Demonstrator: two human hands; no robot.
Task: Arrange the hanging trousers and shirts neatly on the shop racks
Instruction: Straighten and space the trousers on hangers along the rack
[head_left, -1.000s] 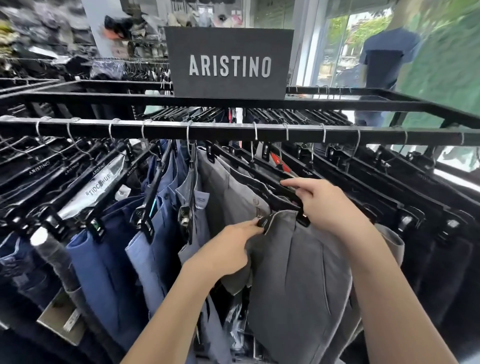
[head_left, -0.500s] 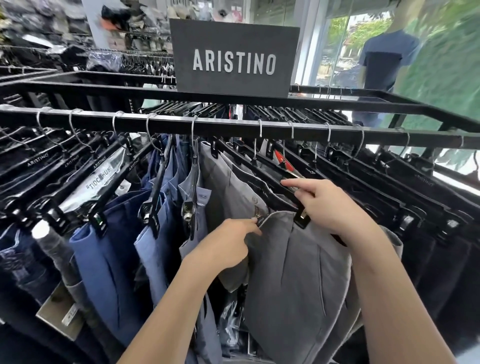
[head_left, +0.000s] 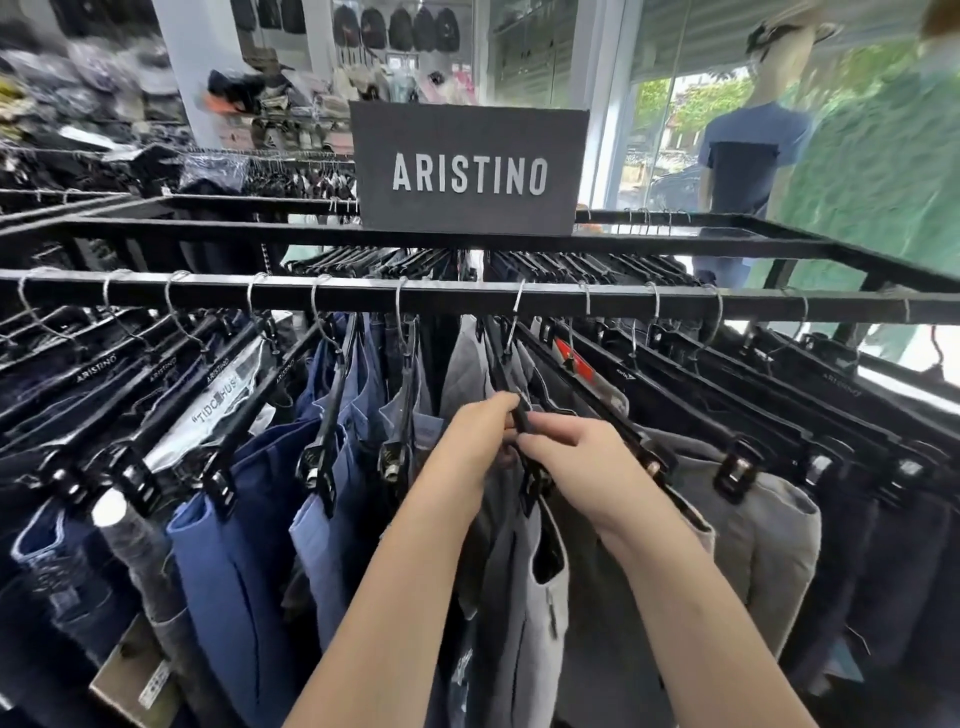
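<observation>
Fingers (head_left: 500, 404) of the left hand (head_left: 475, 441) curl around a black hanger (head_left: 521, 421). The right hand (head_left: 576, 467) pinches the same hanger, above hanging grey trousers (head_left: 519, 613).

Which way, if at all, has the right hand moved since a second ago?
Yes. The right hand shifted left, from right of the ARISTINO sign to beneath it.

Two bare hands show: one left hand (head_left: 478, 441) and one right hand (head_left: 576, 467). One dark rectangular sign (head_left: 470, 171) with white lettering stands on the black metal rack, which shows three long parallel rails (head_left: 457, 300). At least eleven black plastic clip hangers (head_left: 96, 370) hang from the front rail by silver wire hooks; farther ones blur together. One red tag (head_left: 571, 358) sits among them. By the window stand one mannequin in a navy T-shirt (head_left: 748, 156) and one blurred green-clad figure (head_left: 883, 182).
</observation>
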